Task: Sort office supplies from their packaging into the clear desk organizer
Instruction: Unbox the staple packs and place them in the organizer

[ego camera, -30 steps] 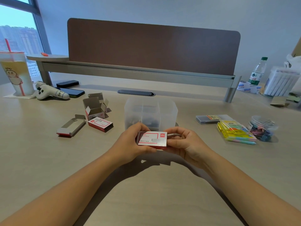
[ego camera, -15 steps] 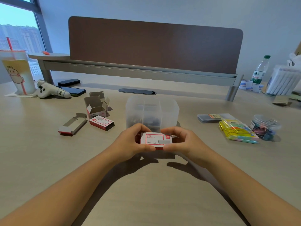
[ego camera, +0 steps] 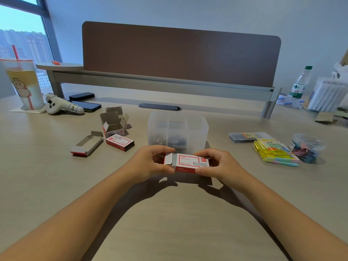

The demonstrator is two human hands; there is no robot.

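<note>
A small red-and-white staple box (ego camera: 189, 162) is held above the desk between both hands. My left hand (ego camera: 150, 162) grips its left end, where a grey inner tray with a raised flap sticks out. My right hand (ego camera: 219, 164) grips the right end of the sleeve. Just behind stands the clear desk organizer (ego camera: 178, 131), with small metal and dark items in its front compartments. Left of it lie one more closed staple box (ego camera: 120, 142) and two opened empty cartons (ego camera: 114, 121) (ego camera: 87, 144).
Sticky-note packs (ego camera: 275, 152), a flat grey case (ego camera: 244, 137) and a clear tub of coloured binder clips (ego camera: 307, 147) lie at the right. A drink cup (ego camera: 24, 85), a plush toy (ego camera: 62, 107), two phones (ego camera: 88, 106) and a water bottle (ego camera: 300, 83) stand along the back.
The inner tray has slid out of the box's left end and its flap now shows. Both hands stayed in front of the organizer.
</note>
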